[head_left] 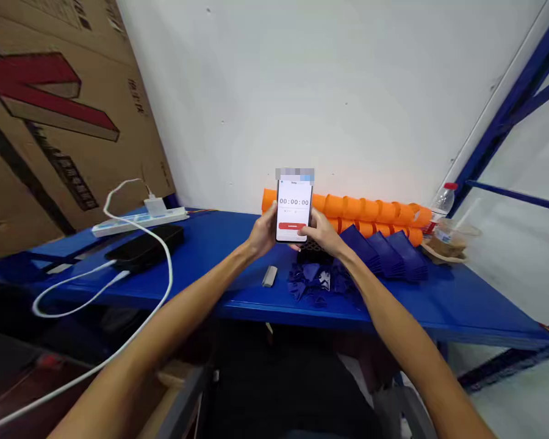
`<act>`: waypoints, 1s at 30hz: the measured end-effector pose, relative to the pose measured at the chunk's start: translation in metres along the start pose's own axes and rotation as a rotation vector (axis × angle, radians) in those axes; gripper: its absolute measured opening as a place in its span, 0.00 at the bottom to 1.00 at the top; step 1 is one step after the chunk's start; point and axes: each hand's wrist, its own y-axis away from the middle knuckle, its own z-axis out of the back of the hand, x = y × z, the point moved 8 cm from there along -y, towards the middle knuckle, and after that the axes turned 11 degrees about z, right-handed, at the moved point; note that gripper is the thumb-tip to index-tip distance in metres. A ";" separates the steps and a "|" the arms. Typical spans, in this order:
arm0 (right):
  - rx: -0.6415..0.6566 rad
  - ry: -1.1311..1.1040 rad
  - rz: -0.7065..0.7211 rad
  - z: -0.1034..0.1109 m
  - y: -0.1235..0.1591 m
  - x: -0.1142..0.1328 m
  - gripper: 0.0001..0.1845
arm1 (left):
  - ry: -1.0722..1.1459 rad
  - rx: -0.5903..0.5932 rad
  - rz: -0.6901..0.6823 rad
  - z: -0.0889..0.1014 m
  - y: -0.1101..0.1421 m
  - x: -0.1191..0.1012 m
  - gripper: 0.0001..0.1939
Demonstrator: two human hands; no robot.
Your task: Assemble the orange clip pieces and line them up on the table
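Left hand [262,234]: gripping the left edge of the smartphone [293,210]
Right hand [326,233]: closed on its right edge, thumb at the red button [287,225]
Smartphone: upright over the blue counter [229,235], screen showing 00:00:00
Behind: orange rolls [366,210]

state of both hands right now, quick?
Left hand: closed around the left edge of the phone, holding it.
Right hand: holding the phone's right side, thumb over the lower screen.

Phone [293,204] reading 00:00:00, held between left fingers [270,216] and right fingers [309,231], blue table [224,244] below, orange pieces [361,208] behind
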 end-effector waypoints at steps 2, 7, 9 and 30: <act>0.004 -0.001 0.009 0.000 -0.001 0.000 0.27 | 0.006 0.021 0.000 0.000 0.000 0.000 0.31; 0.013 -0.021 0.006 -0.001 -0.001 -0.001 0.27 | 0.016 0.040 0.011 -0.002 0.000 0.000 0.31; 0.013 -0.026 0.007 -0.001 0.000 0.000 0.27 | 0.016 0.043 0.015 -0.003 0.000 0.000 0.31; 0.010 -0.029 0.011 -0.001 0.000 0.003 0.27 | -0.012 0.031 0.037 -0.006 0.005 -0.004 0.32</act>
